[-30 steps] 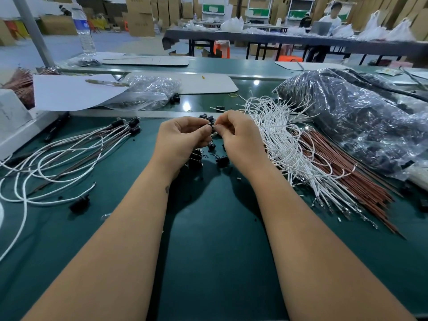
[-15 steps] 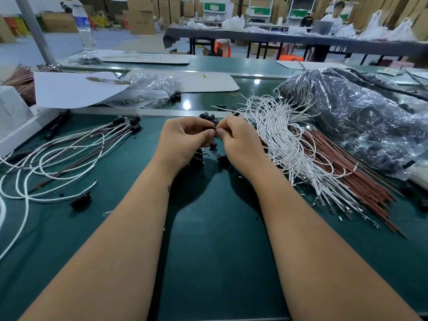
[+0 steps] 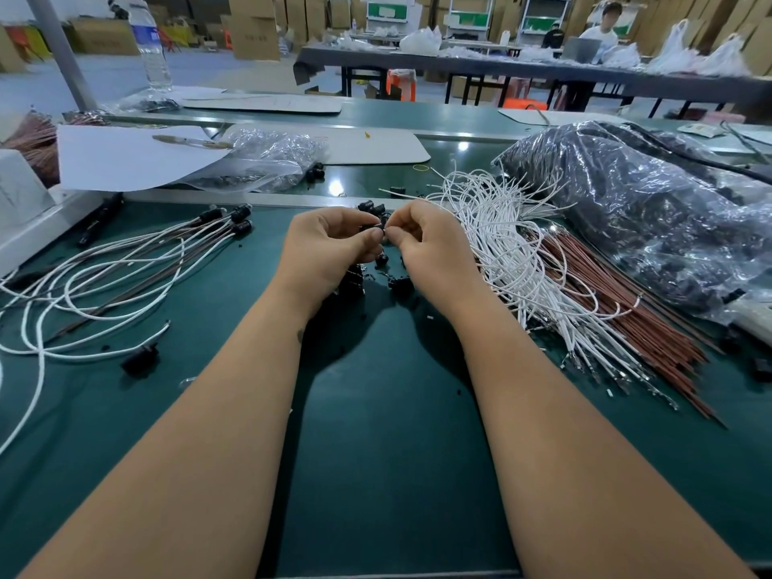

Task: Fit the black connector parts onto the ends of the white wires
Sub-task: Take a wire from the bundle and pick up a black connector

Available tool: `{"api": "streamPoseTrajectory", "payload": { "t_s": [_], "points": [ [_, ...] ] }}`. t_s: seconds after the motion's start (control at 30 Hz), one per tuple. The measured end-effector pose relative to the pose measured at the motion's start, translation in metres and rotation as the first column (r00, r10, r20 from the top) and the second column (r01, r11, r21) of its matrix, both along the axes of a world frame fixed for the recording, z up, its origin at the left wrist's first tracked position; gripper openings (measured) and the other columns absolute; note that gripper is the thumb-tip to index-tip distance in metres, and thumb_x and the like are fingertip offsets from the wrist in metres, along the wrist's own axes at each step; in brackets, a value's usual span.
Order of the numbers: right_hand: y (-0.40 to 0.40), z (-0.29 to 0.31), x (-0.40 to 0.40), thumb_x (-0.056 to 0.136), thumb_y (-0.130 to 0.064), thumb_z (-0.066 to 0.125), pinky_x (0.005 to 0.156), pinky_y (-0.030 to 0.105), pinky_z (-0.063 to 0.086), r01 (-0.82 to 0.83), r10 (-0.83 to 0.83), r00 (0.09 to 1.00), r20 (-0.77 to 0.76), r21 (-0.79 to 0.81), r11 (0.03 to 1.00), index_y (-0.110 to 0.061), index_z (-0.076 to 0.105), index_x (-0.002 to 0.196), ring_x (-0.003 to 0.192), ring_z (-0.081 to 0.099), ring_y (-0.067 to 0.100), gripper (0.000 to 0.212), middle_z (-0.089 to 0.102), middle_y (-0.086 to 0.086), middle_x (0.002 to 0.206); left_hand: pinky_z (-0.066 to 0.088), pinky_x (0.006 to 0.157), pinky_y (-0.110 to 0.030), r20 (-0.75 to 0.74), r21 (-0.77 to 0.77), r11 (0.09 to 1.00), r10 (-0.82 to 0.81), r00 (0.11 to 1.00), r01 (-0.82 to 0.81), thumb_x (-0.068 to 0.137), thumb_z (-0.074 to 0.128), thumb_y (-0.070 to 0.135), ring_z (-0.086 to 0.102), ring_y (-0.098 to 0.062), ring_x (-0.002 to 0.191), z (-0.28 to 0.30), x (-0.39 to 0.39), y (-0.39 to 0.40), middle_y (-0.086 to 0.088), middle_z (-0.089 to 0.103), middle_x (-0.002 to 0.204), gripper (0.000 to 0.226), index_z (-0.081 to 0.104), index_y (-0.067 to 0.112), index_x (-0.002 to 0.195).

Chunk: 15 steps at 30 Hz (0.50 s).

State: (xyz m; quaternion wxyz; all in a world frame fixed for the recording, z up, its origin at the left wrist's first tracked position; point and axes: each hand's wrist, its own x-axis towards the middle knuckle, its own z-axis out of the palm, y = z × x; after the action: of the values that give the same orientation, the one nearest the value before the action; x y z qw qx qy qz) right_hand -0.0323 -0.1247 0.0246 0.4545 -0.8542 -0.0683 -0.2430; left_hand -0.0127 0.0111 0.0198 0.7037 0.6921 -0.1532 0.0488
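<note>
The black connector part [image 3: 378, 232] sits pinched in the left hand [image 3: 330, 248] while the right hand [image 3: 426, 248], at its 3 o'clock, pinches a white wire [image 3: 401, 195], steadying both for insertion.

Bright, even light falls from overhead. Two small white glints of it sit on the glossy green counter [image 3: 376, 411] toward twelve o'clock, and the crinkled plastic bag [image 3: 651, 211] at two o'clock sparkles with many small highlights. Soft dark shadows pool under the forearms and beneath the hands [image 3: 330, 244] in the centre. The wide lens bends the counter's edges and stretches the forearms at five and seven o'clock. The middle is sharp; the boxes and shelves across the top look softer, and the water bottle [image 3: 150, 43] at eleven o'clock is slightly smeared.
</note>
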Motion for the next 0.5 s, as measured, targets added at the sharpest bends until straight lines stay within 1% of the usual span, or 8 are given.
{"api": "streamPoseTrajectory", "payload": {
  "t_s": [0.13,0.27,0.33,0.4,0.43,0.5],
  "points": [
    [0.0013,-0.0008,0.0003,0.09,-0.005,0.061,0.06,0.015,0.037,-0.008,0.008,0.999,-0.037,-0.007,1.0,-0.011,0.062,0.083,0.061,0.047,0.0,0.01,0.054,-0.01,0.067,0.052,0.062,-0.016,0.01,0.017,1.0,-0.018,1.0,0.018,0.084,0.067,-0.005,0.064,-0.006,0.058,-0.0014,-0.0017,0.0,0.004,0.07,0.063,0.01,0.069,0.005,0.087],
    [0.0017,0.0032,-0.0008,0.088,-0.003,0.063,0.068,0.024,0.045,-0.006,0.008,0.999,-0.035,0.059,0.998,-0.006,0.068,0.086,0.065,0.053,0.008,0.006,0.058,-0.006,0.069,0.052,0.062,-0.016,0.003,0.0,1.0,-0.006,1.0,0.006,0.084,0.068,-0.004,0.065,-0.006,0.058,-0.001,-0.0014,0.0004,0.003,0.07,0.062,0.011,0.069,0.006,0.087],
    [0.0019,0.005,-0.0014,0.089,0.001,0.059,0.069,0.019,0.046,-0.015,0.017,0.999,-0.033,0.068,0.998,-0.006,0.069,0.09,0.069,0.055,0.008,0.012,0.06,-0.004,0.073,0.052,0.061,-0.016,-0.007,-0.027,1.0,0.01,1.0,-0.01,0.083,0.068,-0.005,0.064,-0.006,0.057,-0.0006,-0.0007,-0.0002,0.001,0.069,0.064,0.011,0.068,0.004,0.089],
    [0.0013,0.0052,-0.0017,0.09,0.003,0.054,0.066,0.013,0.044,-0.014,0.016,0.999,-0.029,0.068,0.998,-0.008,0.066,0.094,0.07,0.054,0.007,0.017,0.059,-0.005,0.076,0.052,0.06,-0.016,-0.022,-0.055,0.998,0.022,1.0,-0.023,0.083,0.068,-0.006,0.065,-0.006,0.056,-0.0002,-0.0007,-0.0008,-0.005,0.068,0.068,0.014,0.065,0.0,0.095],
    [0.0007,0.0045,-0.002,0.09,0.004,0.053,0.065,0.013,0.044,-0.01,0.012,1.0,-0.022,0.079,0.997,-0.011,0.063,0.094,0.07,0.054,0.007,0.018,0.058,-0.004,0.076,0.052,0.06,-0.016,-0.025,-0.059,0.998,0.022,0.999,-0.024,0.082,0.068,-0.006,0.065,-0.006,0.056,0.0,-0.0009,-0.0007,-0.006,0.067,0.069,0.016,0.064,-0.001,0.096],
    [-0.0006,0.0033,-0.003,0.088,0.005,0.054,0.062,0.014,0.044,-0.001,0.001,1.0,0.002,0.107,0.994,-0.015,0.055,0.095,0.067,0.054,0.009,0.02,0.057,-0.002,0.077,0.052,0.06,-0.015,-0.013,-0.049,0.999,0.012,1.0,-0.013,0.082,0.068,-0.007,0.064,-0.005,0.055,-0.0002,-0.0011,-0.0008,-0.002,0.068,0.065,0.014,0.065,0.0,0.093]
  ]
}}
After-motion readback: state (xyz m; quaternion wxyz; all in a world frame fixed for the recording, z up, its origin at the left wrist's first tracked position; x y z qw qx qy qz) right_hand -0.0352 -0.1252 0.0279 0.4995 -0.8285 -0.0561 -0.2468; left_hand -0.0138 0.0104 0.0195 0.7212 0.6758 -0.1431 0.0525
